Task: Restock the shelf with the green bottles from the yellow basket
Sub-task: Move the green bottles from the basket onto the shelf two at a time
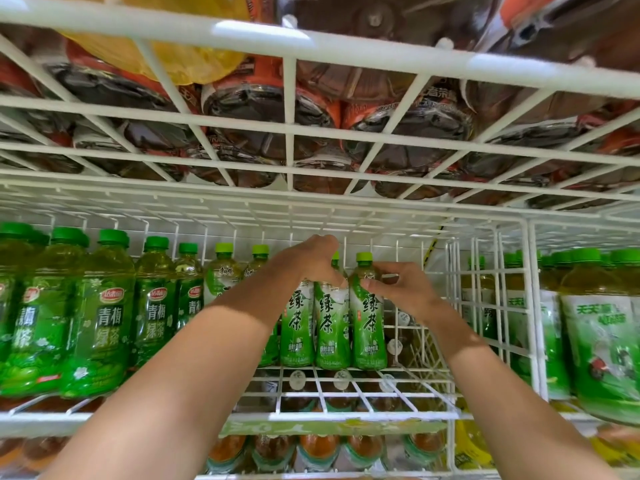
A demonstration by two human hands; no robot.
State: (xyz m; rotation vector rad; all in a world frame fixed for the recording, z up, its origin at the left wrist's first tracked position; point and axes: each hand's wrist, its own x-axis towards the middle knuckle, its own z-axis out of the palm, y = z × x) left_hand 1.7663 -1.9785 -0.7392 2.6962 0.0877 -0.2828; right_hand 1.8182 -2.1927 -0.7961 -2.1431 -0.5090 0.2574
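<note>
Green bottles (367,320) read 绿茶; left bottles (104,317) apparently 青梅绿茶.

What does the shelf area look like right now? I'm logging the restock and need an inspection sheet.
Surface: white wire shelf, bare at the front.
Job's things: three green tea bottles upright in a row; more behind; yellow basket not in view.
Clutter: nothing seen.
Hands: left hand over the middle bottles' tops; right hand pinching the rightmost bottle at its neck.
Cables: yellow-black strip at the back, cannot tell what.
Surroundings: darker green bottles to the left, large green-labelled bottles to the right, brown bottles overhead, orange-capped bottles below.
</note>
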